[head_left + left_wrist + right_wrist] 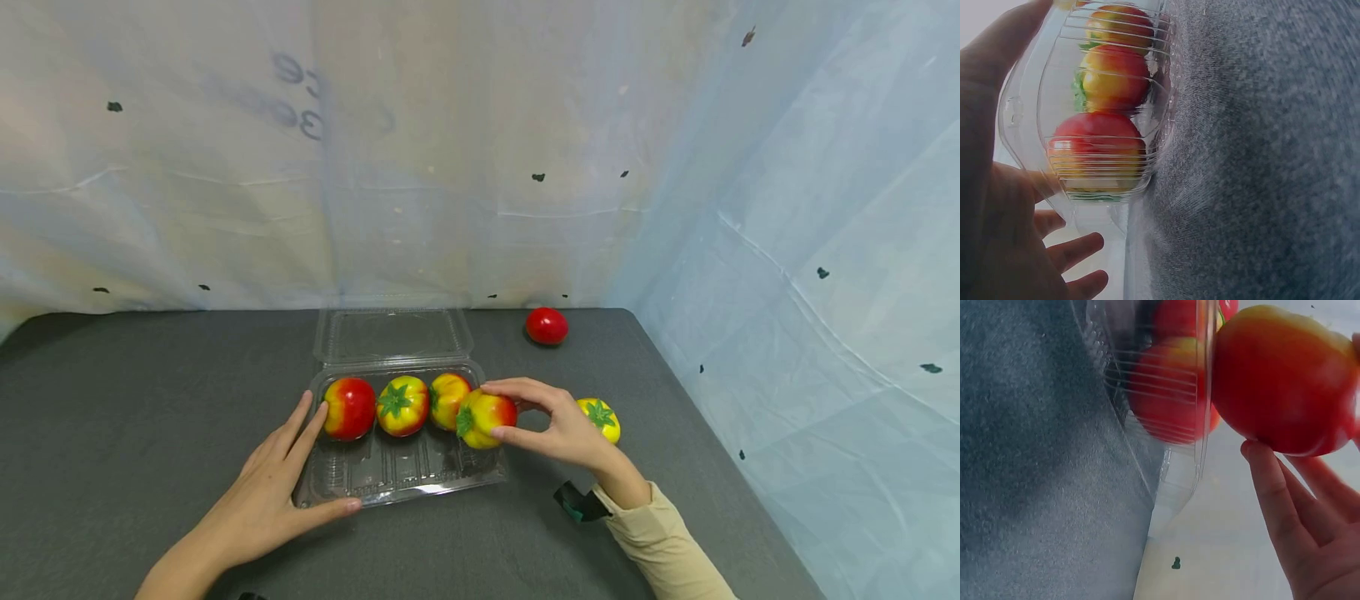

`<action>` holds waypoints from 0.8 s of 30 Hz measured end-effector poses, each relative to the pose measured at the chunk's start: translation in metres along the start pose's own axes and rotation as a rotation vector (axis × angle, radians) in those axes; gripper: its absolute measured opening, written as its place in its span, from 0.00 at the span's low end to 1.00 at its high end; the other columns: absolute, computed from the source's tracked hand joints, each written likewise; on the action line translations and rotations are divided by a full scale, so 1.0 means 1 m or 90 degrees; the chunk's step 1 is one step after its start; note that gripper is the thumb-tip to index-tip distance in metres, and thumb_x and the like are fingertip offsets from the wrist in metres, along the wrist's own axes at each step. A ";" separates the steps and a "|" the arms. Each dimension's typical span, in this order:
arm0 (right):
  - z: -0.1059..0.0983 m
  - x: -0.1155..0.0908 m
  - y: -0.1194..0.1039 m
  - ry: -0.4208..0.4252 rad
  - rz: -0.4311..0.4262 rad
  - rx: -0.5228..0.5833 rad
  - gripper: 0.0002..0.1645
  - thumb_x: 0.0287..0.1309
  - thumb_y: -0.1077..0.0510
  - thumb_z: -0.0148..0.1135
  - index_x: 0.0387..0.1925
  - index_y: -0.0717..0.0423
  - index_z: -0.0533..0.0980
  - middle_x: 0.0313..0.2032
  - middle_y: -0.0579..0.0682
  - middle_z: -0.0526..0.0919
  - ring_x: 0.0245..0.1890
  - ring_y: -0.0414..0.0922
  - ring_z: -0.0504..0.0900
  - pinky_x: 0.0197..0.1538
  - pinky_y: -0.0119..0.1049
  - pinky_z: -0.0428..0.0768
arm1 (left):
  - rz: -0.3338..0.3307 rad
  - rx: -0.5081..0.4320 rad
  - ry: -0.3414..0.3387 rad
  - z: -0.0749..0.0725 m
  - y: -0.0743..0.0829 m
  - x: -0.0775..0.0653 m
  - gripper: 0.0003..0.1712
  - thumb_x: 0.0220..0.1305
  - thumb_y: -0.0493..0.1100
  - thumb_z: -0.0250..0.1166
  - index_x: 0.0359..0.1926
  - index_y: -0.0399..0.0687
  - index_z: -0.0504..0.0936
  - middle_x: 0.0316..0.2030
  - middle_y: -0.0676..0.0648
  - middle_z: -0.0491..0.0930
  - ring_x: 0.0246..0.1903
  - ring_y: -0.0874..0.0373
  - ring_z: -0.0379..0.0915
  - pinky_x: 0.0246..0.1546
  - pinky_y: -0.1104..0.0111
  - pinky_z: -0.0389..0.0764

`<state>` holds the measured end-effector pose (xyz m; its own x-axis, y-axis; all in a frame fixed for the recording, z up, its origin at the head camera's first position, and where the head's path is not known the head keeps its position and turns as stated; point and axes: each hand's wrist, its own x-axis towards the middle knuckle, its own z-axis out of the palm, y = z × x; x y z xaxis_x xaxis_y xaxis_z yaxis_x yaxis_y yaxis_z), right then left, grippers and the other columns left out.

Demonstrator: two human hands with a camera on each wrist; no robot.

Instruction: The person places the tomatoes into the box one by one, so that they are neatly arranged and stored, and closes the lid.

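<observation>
My right hand [566,429] pinches a yellow-red, tomato-like fruit [486,418] with a green calyx, thumb at the front and fingers behind. In the right wrist view this fruit [1285,381] is above the rim at the right end of a clear plastic clamshell box [390,475]. Inside the box's back half are a red-yellow fruit [349,408], one with its calyx upward [403,406] and another [449,398] partly hidden by the held fruit. My left hand [270,496] rests spread at the box's left end, thumb along the front edge, fingers by the left rim.
The box's lid [393,335] lies folded back towards the plastic sheet wall [450,167]. A red fruit [547,326] is at the table's back right. Behind my right hand sits a yellow fruit [603,419], partly covered. The grey tabletop [150,417] extends leftward.
</observation>
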<state>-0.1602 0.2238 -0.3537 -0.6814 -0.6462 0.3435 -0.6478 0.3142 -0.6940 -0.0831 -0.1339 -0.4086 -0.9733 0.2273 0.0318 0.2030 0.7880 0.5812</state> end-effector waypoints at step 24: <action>0.018 0.001 -0.007 -0.078 0.018 -0.059 0.27 0.55 0.49 0.69 0.57 0.47 0.75 0.50 0.41 0.80 0.40 0.35 0.76 0.40 0.34 0.82 | -0.023 0.000 -0.010 0.002 0.000 0.002 0.68 0.44 0.77 0.65 0.76 0.63 0.35 0.76 0.51 0.25 0.68 0.28 0.45 0.54 0.27 0.51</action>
<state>-0.1502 0.2082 -0.3599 -0.6566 -0.7146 0.2414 -0.6617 0.3920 -0.6391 -0.0851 -0.1325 -0.4100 -0.9781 0.2083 -0.0023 0.1680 0.7954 0.5823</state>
